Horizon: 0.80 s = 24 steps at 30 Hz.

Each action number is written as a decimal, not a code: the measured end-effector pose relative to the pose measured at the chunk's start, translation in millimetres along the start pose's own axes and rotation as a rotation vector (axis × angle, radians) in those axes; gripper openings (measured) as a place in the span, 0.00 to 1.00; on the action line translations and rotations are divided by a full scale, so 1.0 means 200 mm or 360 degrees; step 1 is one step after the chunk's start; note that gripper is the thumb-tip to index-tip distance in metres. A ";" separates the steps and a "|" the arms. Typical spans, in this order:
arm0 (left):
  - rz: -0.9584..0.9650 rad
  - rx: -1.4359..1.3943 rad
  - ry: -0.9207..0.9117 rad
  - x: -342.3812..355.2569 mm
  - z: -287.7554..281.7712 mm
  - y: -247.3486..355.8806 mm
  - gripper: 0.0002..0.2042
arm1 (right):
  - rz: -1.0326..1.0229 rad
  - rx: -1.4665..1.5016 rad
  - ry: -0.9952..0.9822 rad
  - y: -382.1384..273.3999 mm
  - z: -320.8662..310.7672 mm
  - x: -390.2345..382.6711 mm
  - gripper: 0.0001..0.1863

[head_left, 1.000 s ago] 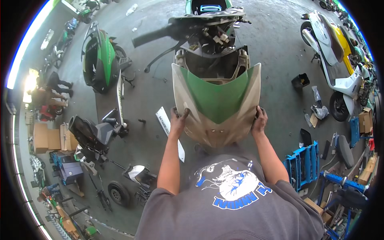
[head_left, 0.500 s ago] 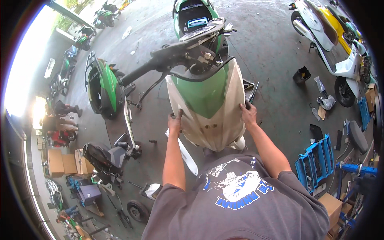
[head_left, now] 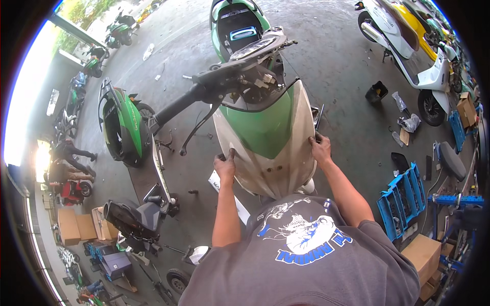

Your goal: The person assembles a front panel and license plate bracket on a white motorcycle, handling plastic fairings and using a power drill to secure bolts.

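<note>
Between my two hands is a scooter front panel [head_left: 263,133], green in the middle and off-white at the sides. My left hand [head_left: 225,164] grips its left edge, thumb on the outer face and fingers mostly hidden behind. On the opposite edge, my right hand [head_left: 320,149] holds it the same way. The panel stands upright close to my body. Just beyond its top edge is a scooter handlebar [head_left: 176,108] with a black grip and a brake lever [head_left: 199,128]. Loose wiring and connectors [head_left: 263,81] show under the dash. Whether the panel is fastened there, I cannot tell.
A long white trim piece [head_left: 239,206] lies by my left forearm. Left stand a green body shell [head_left: 127,122] and a stripped frame [head_left: 161,168]. A black bin [head_left: 376,92], a white scooter [head_left: 434,79] and a blue crate [head_left: 403,201] are at the right.
Both hands keep their hold on the panel's edges. The view has turned slightly; the panel and handlebar sit a little lower in it, and more of the brake lever shows.
</note>
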<state>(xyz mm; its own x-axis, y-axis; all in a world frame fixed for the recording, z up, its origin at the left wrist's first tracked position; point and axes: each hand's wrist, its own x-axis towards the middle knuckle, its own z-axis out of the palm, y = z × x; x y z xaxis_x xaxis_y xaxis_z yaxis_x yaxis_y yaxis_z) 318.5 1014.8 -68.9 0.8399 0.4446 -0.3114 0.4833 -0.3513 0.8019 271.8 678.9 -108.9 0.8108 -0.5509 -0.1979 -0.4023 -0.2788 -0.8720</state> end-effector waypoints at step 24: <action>0.1831 0.0628 0.0298 -0.22 0.24 0.55 0.26 | -0.0049 0.0241 0.0307 0.09 0.07 -0.03 0.22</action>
<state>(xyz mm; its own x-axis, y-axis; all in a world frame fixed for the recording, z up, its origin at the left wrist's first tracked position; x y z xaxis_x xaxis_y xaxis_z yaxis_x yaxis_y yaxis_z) 347.0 916.7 7.8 0.7935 -0.1887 0.5786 -0.4460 -0.8272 0.3419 265.1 687.6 -129.0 0.7195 -0.6881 -0.0940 -0.2989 -0.1847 -0.9362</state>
